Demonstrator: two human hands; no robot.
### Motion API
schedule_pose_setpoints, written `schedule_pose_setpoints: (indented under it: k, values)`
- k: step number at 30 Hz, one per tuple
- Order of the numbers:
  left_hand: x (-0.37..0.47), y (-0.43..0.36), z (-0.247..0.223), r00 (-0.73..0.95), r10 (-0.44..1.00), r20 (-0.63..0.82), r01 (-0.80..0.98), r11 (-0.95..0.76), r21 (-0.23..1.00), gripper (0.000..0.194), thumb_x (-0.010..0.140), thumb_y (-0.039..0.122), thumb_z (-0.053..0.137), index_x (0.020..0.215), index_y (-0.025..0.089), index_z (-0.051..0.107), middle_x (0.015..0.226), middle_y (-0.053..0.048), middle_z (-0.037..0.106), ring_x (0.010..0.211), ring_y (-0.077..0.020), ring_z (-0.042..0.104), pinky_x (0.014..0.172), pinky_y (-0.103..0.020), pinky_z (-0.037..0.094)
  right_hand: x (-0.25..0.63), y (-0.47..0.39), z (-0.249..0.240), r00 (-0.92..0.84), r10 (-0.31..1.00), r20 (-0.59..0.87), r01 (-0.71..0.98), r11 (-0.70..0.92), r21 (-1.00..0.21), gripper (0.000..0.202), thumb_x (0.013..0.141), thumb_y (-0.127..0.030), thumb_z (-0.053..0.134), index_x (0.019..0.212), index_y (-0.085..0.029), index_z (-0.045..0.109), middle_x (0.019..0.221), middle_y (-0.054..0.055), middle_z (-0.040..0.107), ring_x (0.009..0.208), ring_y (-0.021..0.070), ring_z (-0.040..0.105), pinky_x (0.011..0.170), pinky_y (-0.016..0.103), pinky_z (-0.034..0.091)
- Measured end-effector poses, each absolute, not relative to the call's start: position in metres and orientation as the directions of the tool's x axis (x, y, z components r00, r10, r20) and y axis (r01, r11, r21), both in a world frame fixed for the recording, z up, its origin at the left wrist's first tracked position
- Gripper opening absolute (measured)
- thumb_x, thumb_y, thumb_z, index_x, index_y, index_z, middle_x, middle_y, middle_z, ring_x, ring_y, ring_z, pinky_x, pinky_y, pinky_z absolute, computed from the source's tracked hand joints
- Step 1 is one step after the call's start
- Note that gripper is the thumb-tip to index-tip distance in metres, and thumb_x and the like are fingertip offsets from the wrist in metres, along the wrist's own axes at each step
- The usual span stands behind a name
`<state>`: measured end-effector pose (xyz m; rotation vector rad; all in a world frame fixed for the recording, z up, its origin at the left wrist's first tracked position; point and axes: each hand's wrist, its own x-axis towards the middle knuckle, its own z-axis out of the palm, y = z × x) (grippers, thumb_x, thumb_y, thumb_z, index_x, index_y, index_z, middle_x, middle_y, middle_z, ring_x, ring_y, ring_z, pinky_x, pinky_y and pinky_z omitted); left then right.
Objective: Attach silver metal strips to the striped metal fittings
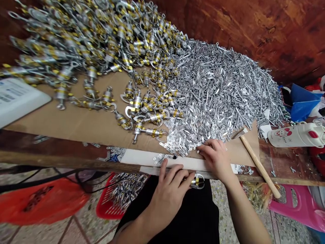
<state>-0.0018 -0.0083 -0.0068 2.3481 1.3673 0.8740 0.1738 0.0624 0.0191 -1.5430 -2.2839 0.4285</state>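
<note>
My left hand (172,183) is closed at the table's front edge, over a metal fitting with a yellow band and a curved silver hook (200,181). The hook end sticks out to the right of my fingers; the rest is hidden under them. My right hand (215,157) reaches to the near edge of a large heap of small silver plates with holes (188,134). Its fingertips are pressed together among these plates, and what lies between them is too small to make out. Between the hands a white strip (142,158) runs along the edge, with a few plates and a small black piece (174,157).
Many similar yellow-banded fittings (106,44) are piled at the back left on cardboard (50,118). A hammer (259,162) lies at the right, its handle overhanging the edge. Beyond it lies a white bottle (291,135). A red basket (109,210) sits below the table.
</note>
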Motion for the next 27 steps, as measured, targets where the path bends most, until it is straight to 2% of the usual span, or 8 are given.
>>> schedule_pose_setpoints:
  k: [2,3,7,9,17,21,24,27]
  values:
    - [-0.002,-0.009,-0.005,0.347,0.866,0.359,0.666,-0.498,0.556,0.025,0.09,0.017,0.042,0.106,0.02,0.061,0.086,-0.002,0.064,0.096,-0.0196,0.053,0.107,-0.052,0.022,0.172,0.071,0.02,-0.396,0.907,0.144,0.832,0.421,-0.36,0.013,0.086,-0.018,0.051,0.085,-0.021,0.063,0.087,0.005,0.058,0.085,0.0211,0.046,0.074,0.034,0.034]
    - [-0.003,-0.009,-0.005,0.331,0.867,0.373,0.649,-0.496,0.577,0.023,0.09,0.017,0.043,0.105,0.02,0.06,0.086,-0.001,0.064,0.096,-0.0191,0.054,0.106,-0.05,0.026,0.17,0.072,0.022,-0.4,0.904,0.151,0.824,0.427,-0.372,0.013,0.087,-0.018,0.05,0.084,-0.02,0.062,0.086,0.005,0.059,0.084,0.0206,0.046,0.073,0.034,0.034]
    - [-0.004,-0.01,-0.008,0.259,0.869,0.422,0.58,-0.489,0.651,0.013,0.088,0.016,0.049,0.092,0.018,0.061,0.084,0.0,0.065,0.098,-0.0177,0.057,0.101,-0.042,0.037,0.166,0.048,0.03,-0.378,0.918,0.122,0.743,0.379,-0.552,0.012,0.089,-0.016,0.046,0.086,-0.018,0.057,0.083,0.003,0.06,0.081,0.0168,0.049,0.072,0.03,0.037]
    - [-0.004,-0.01,-0.009,0.243,0.867,0.436,0.565,-0.492,0.662,0.012,0.087,0.014,0.049,0.088,0.018,0.061,0.083,0.0,0.066,0.098,-0.0175,0.058,0.1,-0.042,0.039,0.165,0.03,0.03,-0.399,0.913,0.084,0.735,0.373,-0.566,0.012,0.089,-0.017,0.046,0.087,-0.018,0.057,0.081,0.002,0.06,0.079,0.0161,0.049,0.071,0.028,0.038]
    - [-0.003,-0.008,-0.008,0.227,0.854,0.469,0.565,-0.507,0.651,0.014,0.087,0.013,0.049,0.087,0.019,0.062,0.081,0.0,0.066,0.096,-0.0176,0.06,0.098,-0.043,0.042,0.158,-0.014,0.026,-0.522,0.842,0.135,0.796,0.538,-0.277,0.033,0.092,-0.011,0.03,0.109,-0.013,0.057,0.099,0.008,0.062,0.089,0.0201,0.048,0.079,0.033,0.037]
    - [-0.003,-0.008,-0.008,0.221,0.856,0.467,0.558,-0.504,0.659,0.013,0.086,0.013,0.05,0.086,0.019,0.062,0.08,0.0,0.066,0.095,-0.018,0.06,0.098,-0.044,0.042,0.173,-0.014,0.032,-0.533,0.842,0.081,0.808,0.535,-0.246,0.041,0.087,-0.004,0.03,0.119,-0.018,0.052,0.107,0.008,0.058,0.094,0.0197,0.048,0.08,0.033,0.039]
    - [-0.003,-0.008,-0.009,0.223,0.859,0.461,0.549,-0.501,0.669,0.013,0.085,0.012,0.052,0.087,0.019,0.062,0.081,0.0,0.066,0.095,-0.0185,0.06,0.099,-0.046,0.042,0.214,0.011,0.024,-0.298,0.932,0.207,0.908,0.344,-0.24,0.032,0.088,-0.015,0.038,0.116,-0.019,0.052,0.107,0.01,0.055,0.097,0.021,0.049,0.08,0.034,0.042]
    - [-0.004,-0.008,-0.009,0.225,0.857,0.463,0.543,-0.505,0.671,0.013,0.084,0.011,0.052,0.085,0.019,0.063,0.08,0.0,0.066,0.094,-0.0187,0.06,0.098,-0.046,0.043,0.266,0.049,0.011,0.185,0.914,0.361,0.982,-0.157,-0.106,0.04,0.082,-0.038,0.049,0.11,-0.009,0.054,0.103,0.019,0.053,0.098,0.0316,0.047,0.079,0.048,0.04]
